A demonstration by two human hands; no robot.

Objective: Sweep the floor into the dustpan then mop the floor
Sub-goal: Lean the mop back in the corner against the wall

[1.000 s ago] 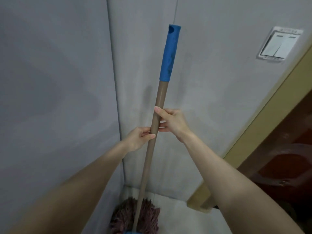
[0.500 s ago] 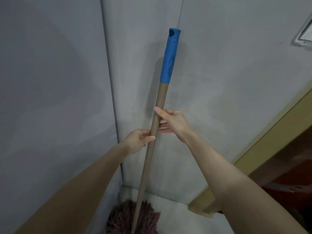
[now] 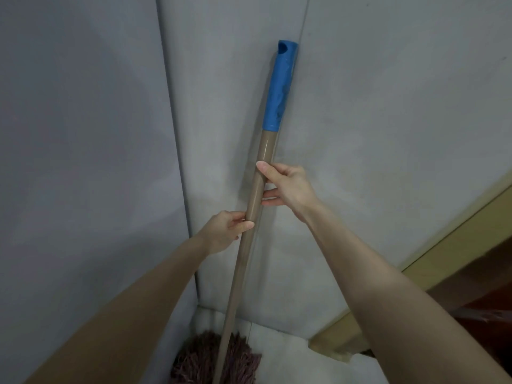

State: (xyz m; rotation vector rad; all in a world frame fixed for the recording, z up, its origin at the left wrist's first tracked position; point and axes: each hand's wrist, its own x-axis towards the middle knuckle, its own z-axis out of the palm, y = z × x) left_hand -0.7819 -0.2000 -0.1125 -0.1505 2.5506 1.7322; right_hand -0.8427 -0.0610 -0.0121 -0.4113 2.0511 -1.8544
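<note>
A mop stands nearly upright in a grey wall corner. Its tan pole (image 3: pixel 241 261) carries a blue grip (image 3: pixel 280 87) at the top, which leans against the wall. The reddish-brown string head (image 3: pixel 194 361) rests on the pale floor at the bottom edge. My left hand (image 3: pixel 224 231) grips the pole from the left, thumb over the front. My right hand (image 3: pixel 285 187) holds the pole just above it from the right, fingers wrapped behind.
Grey walls (image 3: pixel 83 162) meet in a corner seam directly behind the mop. A yellowish door frame (image 3: pixel 432 261) runs diagonally at the right, with a dark opening beyond it. Pale floor (image 3: pixel 279 353) shows beside the mop head.
The view has swung left and down, so the wall switch has left the frame. The blue top of the mop now rests against the wall. Both hands keep their hold.
</note>
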